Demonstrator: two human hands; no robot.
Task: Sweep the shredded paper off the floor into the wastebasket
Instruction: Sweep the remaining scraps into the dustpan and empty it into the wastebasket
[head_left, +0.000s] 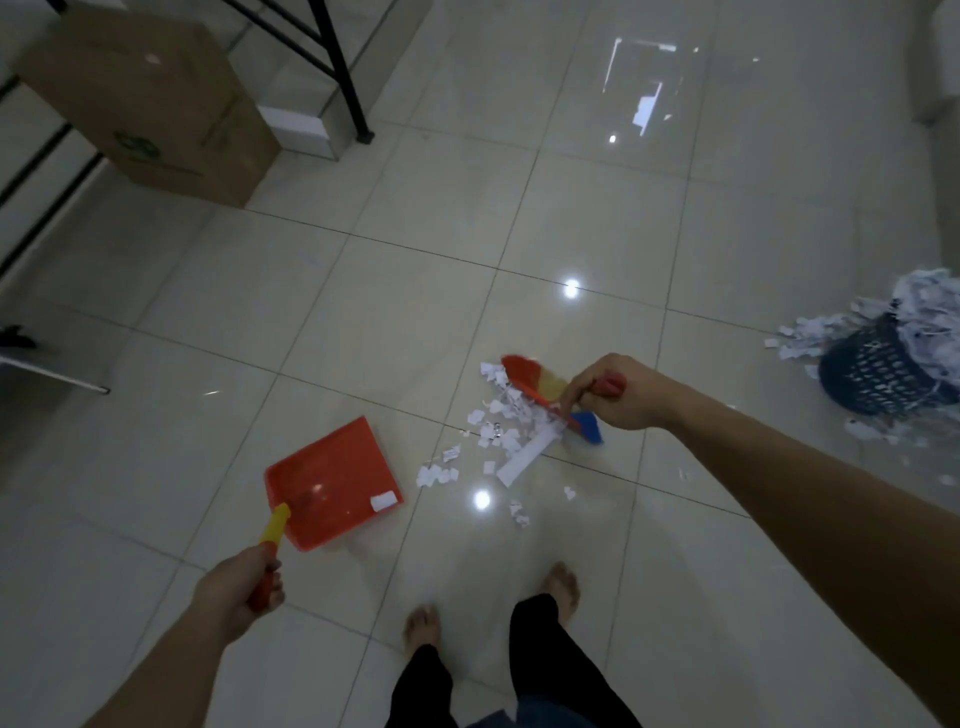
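Between the dustpan (332, 480) our left hand (236, 590) grips and the brush (540, 395) our right hand (618, 392) grips, only paper scraps (498, 431) dot the tiled floor (363, 322). Right of the brush stands the overfull wastebasket (883, 371); beyond the dustpan, well apart, a cardboard box (156, 98) and black metal leg (348, 88).

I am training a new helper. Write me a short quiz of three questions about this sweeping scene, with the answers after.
1. True or false: the dustpan holds most of the paper.
2. Which hand holds the brush?
A. left hand
B. right hand
3. Fill in: the wastebasket is ____ with shreds, and some lie on the floor around it.

Key
1. False: it holds one scrap; the pile lies on the floor between dustpan and brush.
2. B: the left hand holds the dustpan's handle.
3. Overfull.
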